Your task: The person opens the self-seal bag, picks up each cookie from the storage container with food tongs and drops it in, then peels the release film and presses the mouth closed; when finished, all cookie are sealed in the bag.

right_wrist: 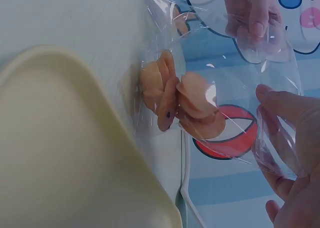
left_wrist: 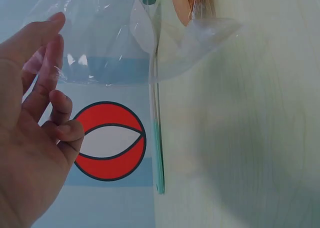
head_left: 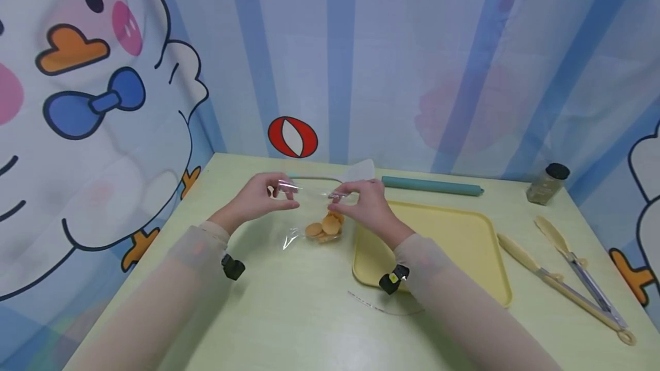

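A clear plastic bag [head_left: 290, 238] hangs between both hands above the table, several round tan biscuits [head_left: 331, 224] gathered in its bottom. My left hand [head_left: 260, 194] pinches one side of the bag's upper edge between thumb and fingers. On the opposite side, my right hand [head_left: 368, 206] grips the edge the same way, its thumb against the film [right_wrist: 280, 123]. The left wrist view shows the film stretching from my left fingertips [left_wrist: 57, 25]. In the right wrist view the biscuits [right_wrist: 175, 95] lie overlapped inside the bag, one with a dark spot.
A yellow tray [head_left: 433, 251] lies under and beside my right forearm. Cream-tipped tongs [head_left: 557, 284] and a black-lidded jar [head_left: 546, 185] stand right of it. Behind are a teal rod [head_left: 432, 185] and a white-headed, teal-handled utensil [left_wrist: 145, 30]. A thin strip [head_left: 378, 307] lies in front.
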`<state>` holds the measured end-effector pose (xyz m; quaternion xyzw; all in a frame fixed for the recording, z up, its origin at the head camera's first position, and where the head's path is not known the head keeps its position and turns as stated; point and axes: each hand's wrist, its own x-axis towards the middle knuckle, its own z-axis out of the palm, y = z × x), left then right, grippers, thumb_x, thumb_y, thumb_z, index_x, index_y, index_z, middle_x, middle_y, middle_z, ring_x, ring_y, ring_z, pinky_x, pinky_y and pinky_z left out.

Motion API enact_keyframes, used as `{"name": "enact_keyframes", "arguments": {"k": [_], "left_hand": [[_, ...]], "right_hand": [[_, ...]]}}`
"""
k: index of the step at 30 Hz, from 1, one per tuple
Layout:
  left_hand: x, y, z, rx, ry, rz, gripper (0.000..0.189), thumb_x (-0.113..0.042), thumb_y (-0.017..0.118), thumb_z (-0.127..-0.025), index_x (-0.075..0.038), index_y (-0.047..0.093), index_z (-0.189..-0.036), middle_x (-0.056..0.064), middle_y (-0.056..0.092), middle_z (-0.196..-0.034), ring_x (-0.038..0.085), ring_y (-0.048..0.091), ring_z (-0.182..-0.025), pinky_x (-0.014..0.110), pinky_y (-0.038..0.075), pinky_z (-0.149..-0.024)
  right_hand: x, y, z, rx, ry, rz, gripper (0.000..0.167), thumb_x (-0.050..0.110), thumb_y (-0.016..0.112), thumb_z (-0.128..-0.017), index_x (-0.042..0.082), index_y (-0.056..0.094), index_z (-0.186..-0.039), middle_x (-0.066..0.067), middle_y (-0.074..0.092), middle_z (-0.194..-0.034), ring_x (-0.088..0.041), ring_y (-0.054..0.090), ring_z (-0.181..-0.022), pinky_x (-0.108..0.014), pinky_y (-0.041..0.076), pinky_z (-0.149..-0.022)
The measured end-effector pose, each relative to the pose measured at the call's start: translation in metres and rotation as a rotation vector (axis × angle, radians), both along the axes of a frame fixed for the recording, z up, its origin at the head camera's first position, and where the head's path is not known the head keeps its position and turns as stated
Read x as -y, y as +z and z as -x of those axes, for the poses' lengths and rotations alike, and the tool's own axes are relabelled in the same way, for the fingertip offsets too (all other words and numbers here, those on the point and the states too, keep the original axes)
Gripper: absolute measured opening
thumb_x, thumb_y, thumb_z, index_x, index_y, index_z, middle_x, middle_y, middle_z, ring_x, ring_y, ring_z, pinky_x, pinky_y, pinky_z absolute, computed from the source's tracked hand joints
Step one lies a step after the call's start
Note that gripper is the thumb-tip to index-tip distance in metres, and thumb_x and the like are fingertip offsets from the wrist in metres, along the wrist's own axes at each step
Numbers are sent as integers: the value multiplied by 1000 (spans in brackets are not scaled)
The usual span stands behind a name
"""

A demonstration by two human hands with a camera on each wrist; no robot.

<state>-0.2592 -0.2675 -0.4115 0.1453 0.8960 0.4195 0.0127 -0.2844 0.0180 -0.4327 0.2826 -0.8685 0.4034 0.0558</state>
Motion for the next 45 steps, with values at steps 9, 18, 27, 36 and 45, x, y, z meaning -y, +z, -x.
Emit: {"name": "enact_keyframes", "arguments": {"k": [9, 18, 27, 36, 45], "left_hand": [[9, -2, -2, 10, 63, 51, 16, -32, 85, -87, -21, 76, -94, 1, 68, -90, 24, 51, -84, 35, 41, -69], [18, -3, -4, 4, 66, 5, 16, -30, 85, -87, -18, 76, -92, 0, 73, -96, 23, 53, -85, 31, 42, -71], [26, 0, -11, 32, 96, -15, 16, -33, 82, -90, -22, 80, -100, -1, 75, -104, 24, 56, -99, 38, 46, -85], [30, 6, -31, 3, 25, -47, 16, -33, 79, -93, -20, 79, -103, -1, 74, -104, 23, 55, -89, 29, 47, -72], [32, 21, -50, 189, -120, -92, 14, -22, 75, -96, -10, 76, -103, 6, 74, -102, 33, 68, -98, 37, 56, -89]], "right_hand": [[-15, 0, -2, 48, -28, 71, 13, 26, 84, -88, 21, 82, -100, 3, 80, -103, -20, 70, -104, -50, 27, -115], [-24, -5, -1, 67, -48, 120, 12, 25, 83, -89, 17, 82, -98, 1, 80, -103, -19, 71, -99, -50, 53, -91], [-32, -2, -5, 27, -74, 184, 10, 27, 83, -89, 20, 84, -96, 2, 80, -101, -19, 71, -98, -52, 49, -98], [-45, 18, -25, 201, -41, 256, 21, 42, 80, -90, 22, 80, -99, 4, 76, -111, -18, 64, -114, -55, 39, -112], [-52, 29, -55, 308, 17, 210, 18, 30, 81, -91, 19, 79, -104, 0, 77, -100, -19, 67, -104, -47, 45, -99]]}}
